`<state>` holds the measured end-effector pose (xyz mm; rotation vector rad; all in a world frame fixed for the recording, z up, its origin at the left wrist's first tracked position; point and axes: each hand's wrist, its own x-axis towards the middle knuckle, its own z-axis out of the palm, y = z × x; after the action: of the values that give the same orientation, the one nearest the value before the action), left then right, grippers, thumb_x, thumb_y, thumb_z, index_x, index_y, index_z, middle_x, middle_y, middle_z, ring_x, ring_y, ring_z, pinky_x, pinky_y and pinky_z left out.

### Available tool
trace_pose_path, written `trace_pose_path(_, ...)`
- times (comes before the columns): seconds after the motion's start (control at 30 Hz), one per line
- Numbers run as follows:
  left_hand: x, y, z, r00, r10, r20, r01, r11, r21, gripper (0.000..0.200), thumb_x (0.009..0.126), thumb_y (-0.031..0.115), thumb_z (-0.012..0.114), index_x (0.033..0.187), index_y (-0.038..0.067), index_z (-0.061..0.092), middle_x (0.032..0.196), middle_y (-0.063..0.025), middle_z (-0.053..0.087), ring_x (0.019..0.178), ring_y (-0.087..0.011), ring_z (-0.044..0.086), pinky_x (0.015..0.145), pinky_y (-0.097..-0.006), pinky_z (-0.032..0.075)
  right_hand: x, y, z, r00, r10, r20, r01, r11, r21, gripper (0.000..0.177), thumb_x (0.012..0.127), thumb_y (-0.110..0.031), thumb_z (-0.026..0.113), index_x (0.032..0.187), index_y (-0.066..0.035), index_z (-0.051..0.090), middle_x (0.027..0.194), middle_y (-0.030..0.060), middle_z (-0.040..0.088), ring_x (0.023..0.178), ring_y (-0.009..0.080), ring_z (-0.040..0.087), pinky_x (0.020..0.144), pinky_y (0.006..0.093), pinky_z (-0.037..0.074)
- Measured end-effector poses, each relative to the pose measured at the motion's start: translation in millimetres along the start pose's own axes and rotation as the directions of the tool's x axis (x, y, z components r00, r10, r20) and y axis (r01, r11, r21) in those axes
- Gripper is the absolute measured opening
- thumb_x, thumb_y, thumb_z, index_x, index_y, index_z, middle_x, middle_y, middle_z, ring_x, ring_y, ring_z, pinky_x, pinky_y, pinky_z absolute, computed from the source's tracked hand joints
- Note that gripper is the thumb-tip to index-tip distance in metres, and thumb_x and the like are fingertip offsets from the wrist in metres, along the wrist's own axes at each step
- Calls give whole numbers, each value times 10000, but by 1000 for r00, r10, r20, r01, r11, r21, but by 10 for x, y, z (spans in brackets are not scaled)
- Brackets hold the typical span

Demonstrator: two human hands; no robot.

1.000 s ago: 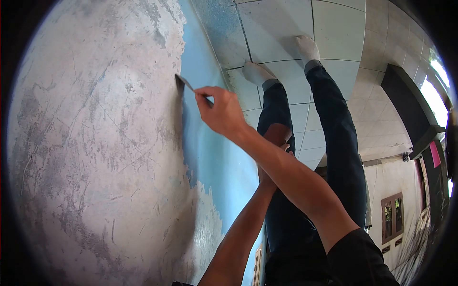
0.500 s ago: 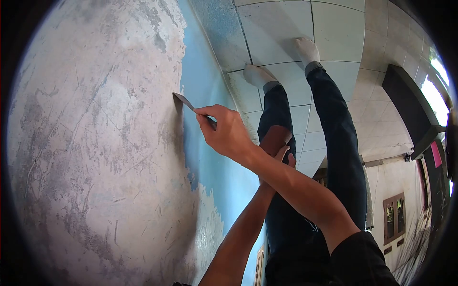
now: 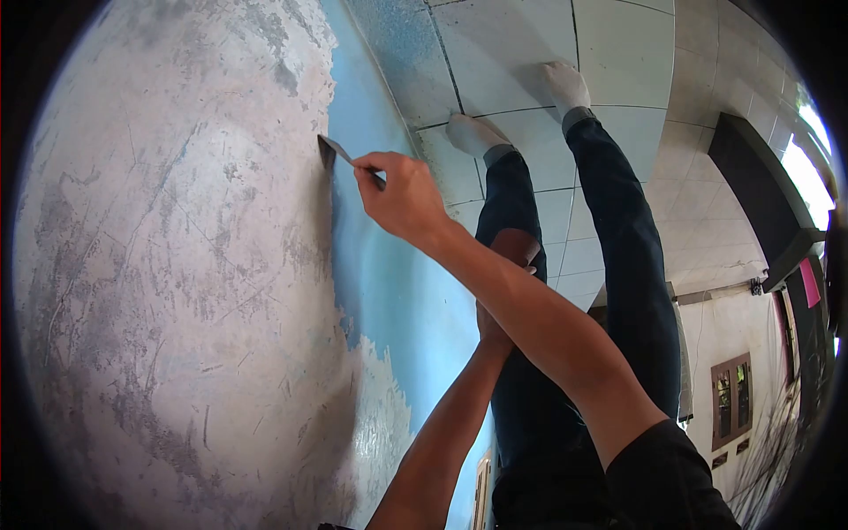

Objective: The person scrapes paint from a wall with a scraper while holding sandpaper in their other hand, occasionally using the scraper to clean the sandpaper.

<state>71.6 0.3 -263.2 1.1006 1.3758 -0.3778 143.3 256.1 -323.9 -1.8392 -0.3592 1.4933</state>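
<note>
My right hand (image 3: 402, 194) is closed around the handle of a paint scraper (image 3: 336, 150). The thin metal blade meets the wall along the edge where blue paint (image 3: 371, 238) borders the bare, whitish, scratched plaster (image 3: 194, 291). My right forearm crosses over my left arm. Behind it, my left hand (image 3: 491, 322) is mostly hidden, with a reddish-brown object (image 3: 515, 245) at it, in front of my leg. That object's lower part and most of the left fingers are covered, so its kind does not show.
My legs in dark trousers (image 3: 609, 203) and my feet (image 3: 565, 87) are on the pale tiled floor (image 3: 503, 53), close beside the wall. A dark frame-like structure (image 3: 760, 185) stands on the right. Farther off is a wall with a brown window (image 3: 731, 402).
My right hand and the scraper have moved upward in the view along the paint edge, slightly to the left. The left hand's fingers are now more covered by the right forearm.
</note>
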Motion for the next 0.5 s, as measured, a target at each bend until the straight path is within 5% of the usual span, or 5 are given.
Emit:
trace_pose_path(0.1,60,177,-51,991,104,-82,-92,986,142,335,974,312,683,1235,105,719,909,-90,753,797,-216,726,825,-374,562,-128,-113,-105,994,41,105,-40,999,-21,179,946,-109,693,1066,1,768,931,193,770,811,320,766,741,379,596)
trace_pose_path(0.17,102,533,-216,942,310,-130,-225,867,444,348,967,319,682,1232,97,721,926,-105,760,819,-241,733,847,-393,562,-348,-167,-141,994,10,109,-12,1000,22,178,948,-103,691,1066,4,769,941,194,771,804,313,765,741,375,598)
trace_pose_path(0.33,57,418,-137,994,75,-83,-54,972,229,362,947,350,676,1199,98,739,962,-144,768,883,-314,735,942,-443,531,-230,-180,-131,996,30,85,-32,999,26,172,950,-90,695,1061,16,772,945,205,768,774,303,760,726,370,599)
trace_pose_path(0.4,63,469,-111,982,138,-132,-105,967,233,359,945,349,679,1199,103,740,947,-142,767,852,-314,731,928,-440,534,-238,-151,-156,996,2,85,-3,1000,13,168,952,-91,694,1056,15,773,944,210,767,767,303,758,717,373,597)
trace_pose_path(0.5,157,584,-187,875,429,-225,-291,837,464,348,965,325,682,1231,105,724,877,-109,752,767,-260,717,840,-404,558,-455,-224,-115,996,-10,85,10,1000,-9,166,952,-84,687,1054,15,772,951,206,768,772,304,758,711,368,592)
